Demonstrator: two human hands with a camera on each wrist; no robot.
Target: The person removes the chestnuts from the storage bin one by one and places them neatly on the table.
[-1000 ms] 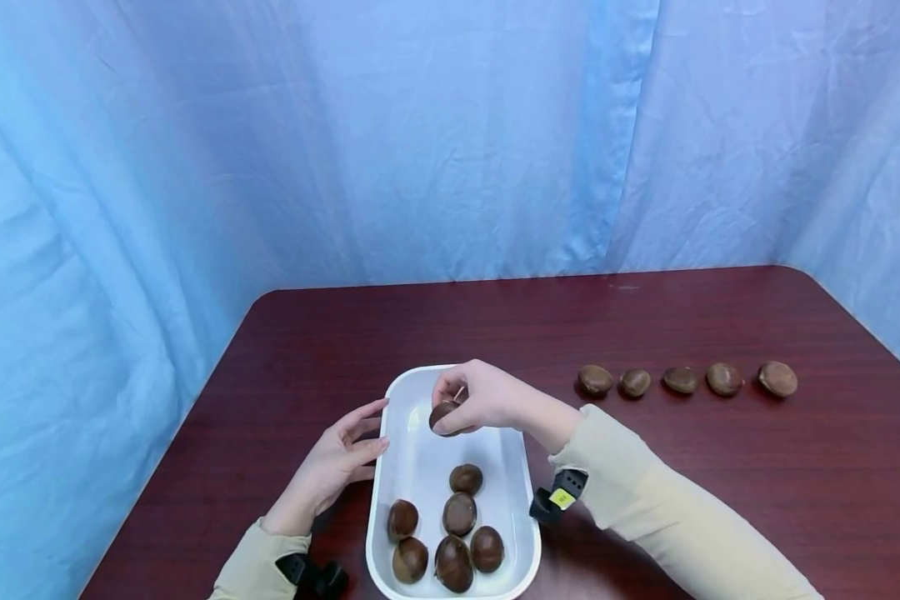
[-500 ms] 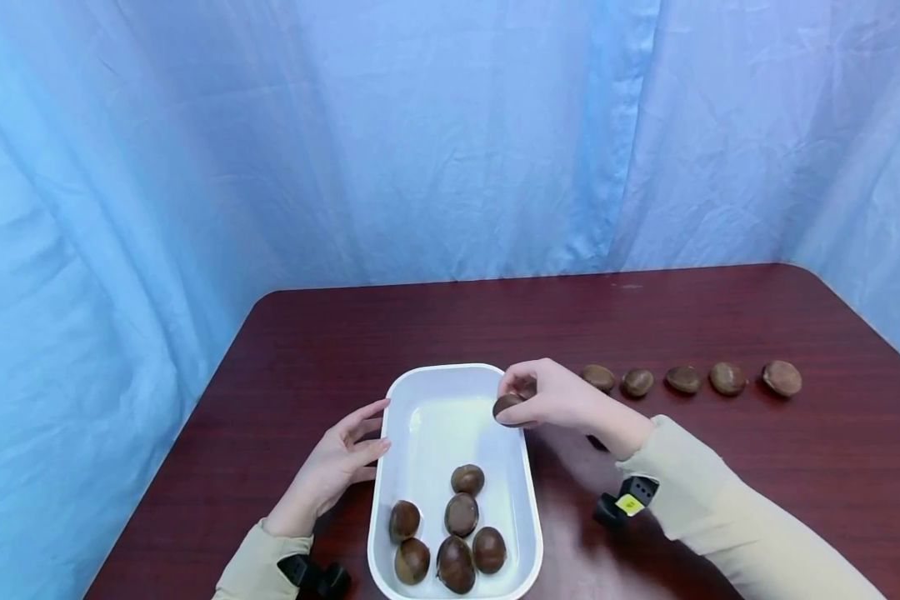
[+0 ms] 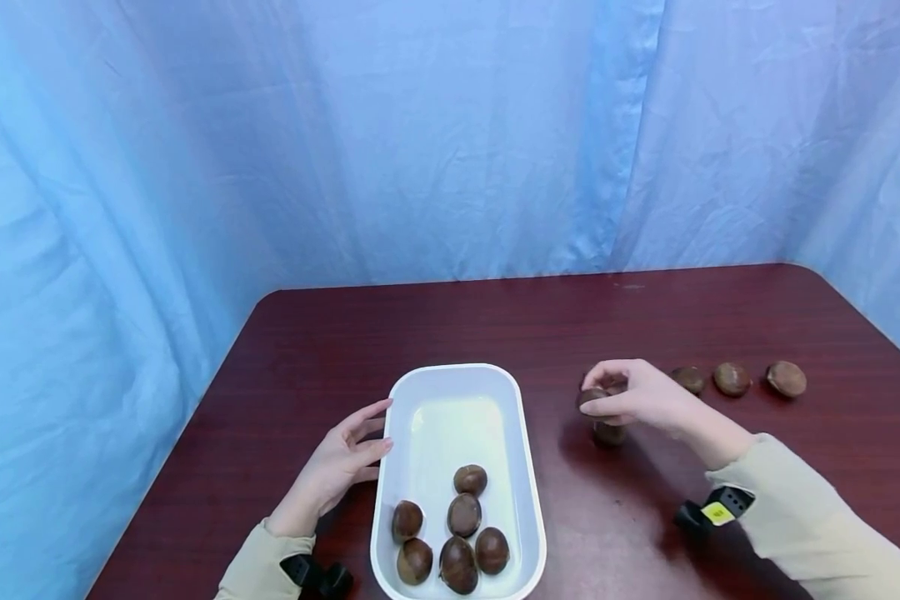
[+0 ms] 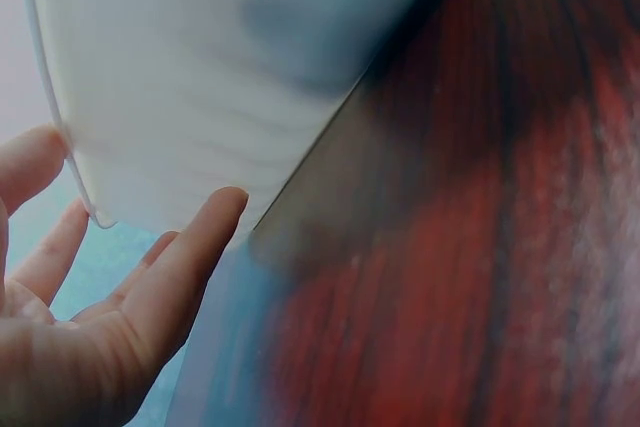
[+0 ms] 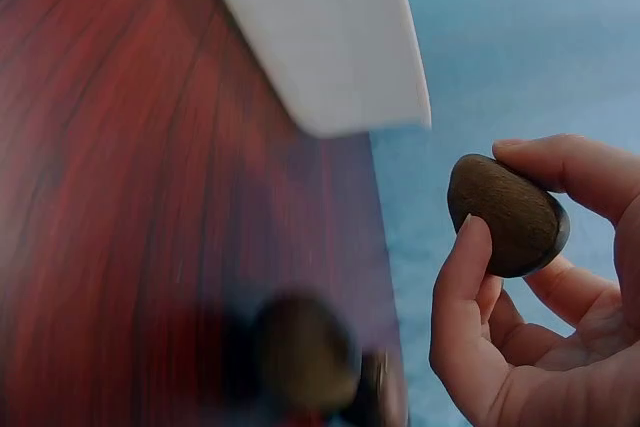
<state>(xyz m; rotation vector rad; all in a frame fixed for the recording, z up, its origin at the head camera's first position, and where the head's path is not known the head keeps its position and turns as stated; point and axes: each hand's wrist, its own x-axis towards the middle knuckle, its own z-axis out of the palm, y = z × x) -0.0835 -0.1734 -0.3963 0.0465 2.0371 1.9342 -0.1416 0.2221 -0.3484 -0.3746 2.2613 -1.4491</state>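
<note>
My right hand [image 3: 642,398] pinches a brown chestnut [image 5: 505,209] between thumb and fingers, held up over the table to the right of the white tray [image 3: 450,421]. Just under it in the head view another chestnut [image 3: 609,434] lies on the table. At the tray's left side is my left hand [image 3: 335,467], its fingertips right at the rim and its fingers fairly straight, spread along the outer wall in the left wrist view. Several chestnuts [image 3: 464,514] lie in the near half of the tray.
A row of chestnuts [image 3: 732,379] runs along the right of the dark red table [image 3: 390,329]; my right hand covers its left end in the head view. Blue curtains [image 3: 450,150] hang behind and beside the table.
My right hand has carried the chestnut rightward, from above the tray out over the table near the row. My left hand stays at the tray's rim.
</note>
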